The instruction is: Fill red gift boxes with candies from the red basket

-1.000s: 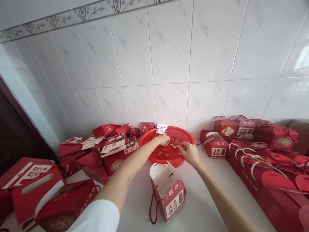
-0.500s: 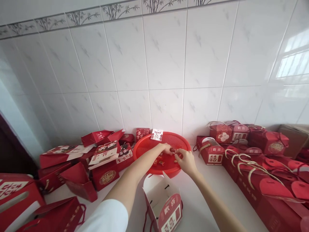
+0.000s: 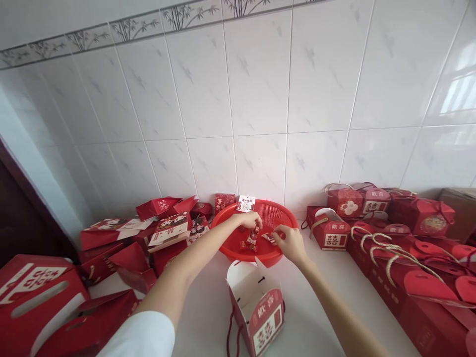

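Note:
A red plastic basket (image 3: 277, 210) stands near the tiled wall, with several red-wrapped candies (image 3: 248, 245) at its bottom. Over its left half, my left hand (image 3: 250, 219) pinches a red wrapped candy (image 3: 253, 235) that hangs from the fingertips. My right hand (image 3: 290, 240) is at the basket's right side, its thumb and fingers closed on a small red and white packet (image 3: 269, 238). In front of the basket sits an open red and white gift box (image 3: 256, 312) with dark red cord handles; its visible inside is white.
Red boxes, some flattened or tipped, pile up at the left (image 3: 132, 267). Rows of red boxes with rope handles (image 3: 390, 272) fill the right. A small open box (image 3: 329, 229) stands right of the basket. A white card (image 3: 246, 204) leans at its back rim.
My hands have moved apart over the basket. A candy now hangs visibly from my left hand. The whole view has shifted slightly, so the boxes sit a little further right.

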### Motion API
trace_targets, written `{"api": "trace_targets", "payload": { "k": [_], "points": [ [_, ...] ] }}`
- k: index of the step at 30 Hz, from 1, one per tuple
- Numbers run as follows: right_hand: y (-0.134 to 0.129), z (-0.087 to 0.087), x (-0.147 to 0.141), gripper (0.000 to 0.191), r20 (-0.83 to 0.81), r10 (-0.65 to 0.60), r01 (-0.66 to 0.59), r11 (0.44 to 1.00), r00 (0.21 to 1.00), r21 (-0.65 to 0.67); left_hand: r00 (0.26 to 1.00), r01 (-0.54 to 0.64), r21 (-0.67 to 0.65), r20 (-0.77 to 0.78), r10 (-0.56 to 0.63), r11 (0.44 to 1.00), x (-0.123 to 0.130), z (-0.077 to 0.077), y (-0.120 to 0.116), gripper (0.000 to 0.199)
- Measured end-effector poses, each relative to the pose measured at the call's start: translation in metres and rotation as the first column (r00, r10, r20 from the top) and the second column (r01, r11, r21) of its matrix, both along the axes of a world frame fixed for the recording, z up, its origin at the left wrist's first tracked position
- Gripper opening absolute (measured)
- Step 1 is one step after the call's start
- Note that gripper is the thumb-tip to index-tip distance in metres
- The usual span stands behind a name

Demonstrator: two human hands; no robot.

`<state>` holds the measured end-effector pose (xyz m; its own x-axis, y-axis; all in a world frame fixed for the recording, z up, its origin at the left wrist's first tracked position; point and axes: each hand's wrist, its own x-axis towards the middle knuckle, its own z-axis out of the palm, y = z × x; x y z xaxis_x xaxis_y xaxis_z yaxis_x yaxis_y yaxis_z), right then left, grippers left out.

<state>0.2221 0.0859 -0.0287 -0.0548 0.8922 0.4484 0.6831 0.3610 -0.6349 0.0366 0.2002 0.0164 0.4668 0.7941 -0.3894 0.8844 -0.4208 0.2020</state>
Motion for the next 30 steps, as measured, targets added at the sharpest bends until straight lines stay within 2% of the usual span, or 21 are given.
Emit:
{"api": "trace_targets", "payload": {
  "k": [4, 8, 11, 16, 18, 23, 27, 30],
  "points": [
    [-0.001, 0.001, 0.001, 0.018, 0.000, 0.008, -0.008, 1.000, 1.000, -0.009, 1.000, -0.024, 0.050, 0.018, 0.023, 0.998, -0.020, -0.001, -0.010, 0.062],
    [-0.001, 0.001, 0.001, 0.018, 0.012, 0.004, -0.004, 1.000, 1.000, -0.008, 1.000, -0.025, 0.085, 0.013, 0.024, 0.996, -0.031, 0.000, -0.024, 0.067],
    [-0.001, 0.001, 0.000, 0.017, 0.019, 0.001, -0.001, 1.000, 1.000, 0.004, 0.999, -0.020, 0.068, -0.026, 0.022, 0.997, -0.035, 0.003, -0.034, 0.067],
    [-0.001, 0.000, 0.000, 0.019, 0.027, -0.002, 0.002, 1.000, 1.000, 0.015, 0.992, -0.031, -0.006, -0.126, 0.030, 1.000, -0.033, 0.002, -0.047, 0.079],
    [-0.001, 0.000, 0.000, 0.020, 0.030, -0.002, 0.001, 1.000, 1.000, 0.018, 0.988, -0.035, -0.024, -0.152, 0.031, 0.999, -0.028, -0.002, -0.051, 0.077],
    [-0.001, -0.001, 0.000, 0.020, 0.034, 0.002, -0.003, 1.000, 0.999, 0.024, 0.989, -0.025, -0.027, -0.143, 0.020, 0.999, -0.018, -0.012, -0.051, 0.057],
    [-0.002, -0.001, -0.001, 0.021, 0.038, 0.005, -0.006, 1.000, 0.999, 0.025, 0.994, -0.037, 0.034, -0.101, 0.040, 0.999, -0.019, -0.011, -0.049, 0.049],
    [-0.002, 0.000, -0.001, 0.021, 0.042, 0.003, -0.004, 1.000, 0.999, 0.022, 0.998, -0.054, 0.097, -0.033, 0.057, 0.994, -0.022, -0.011, -0.048, 0.053]
  ]
}}
